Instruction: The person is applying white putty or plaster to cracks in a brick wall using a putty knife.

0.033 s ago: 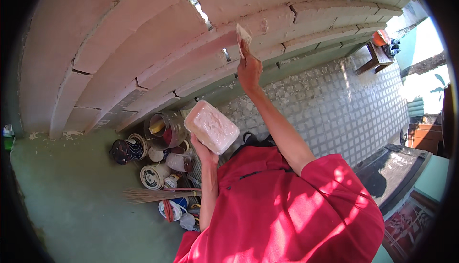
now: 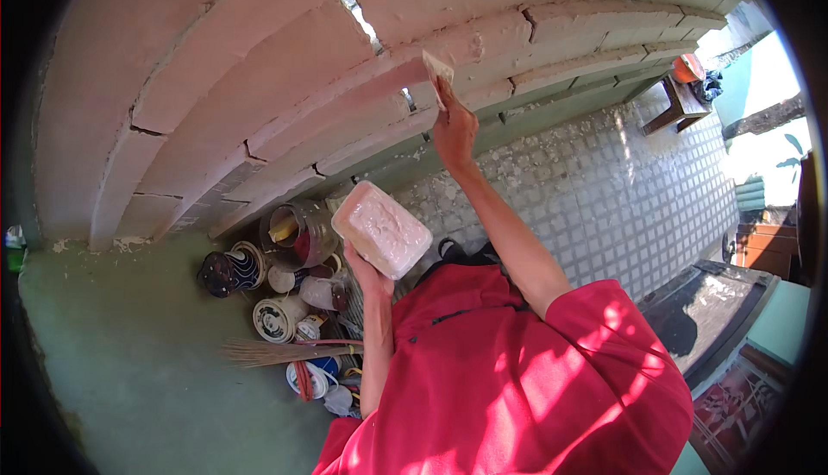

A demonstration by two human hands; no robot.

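My left hand (image 2: 369, 273) supports a clear rectangular plastic tub (image 2: 412, 249) from below and its left side. Inside lies a glossy pale-pink paint (image 2: 379, 225) with an uneven surface. My right arm reaches up and forward. At its end my right hand (image 2: 455, 137) is closed round the handle of a flat paintbrush (image 2: 438, 69), whose broad head is coated pale. The head is at the ridged block wall (image 2: 483, 31), near a ledge; whether it touches cannot be made out. Dark cracks and small bright gaps show in the wall.
Left of the tub, a clear bucket (image 2: 297, 233), lidded paint pails (image 2: 278, 320) and a stick broom (image 2: 267, 353) crowd the green wall's foot. A wooden stool (image 2: 677, 106) stands on the tiled floor (image 2: 595, 199) at far right. Nearer right is a dark-topped surface (image 2: 707, 315).
My right hand and the paintbrush have shifted slightly down and to the right. The left hand and the tub have stayed in place.
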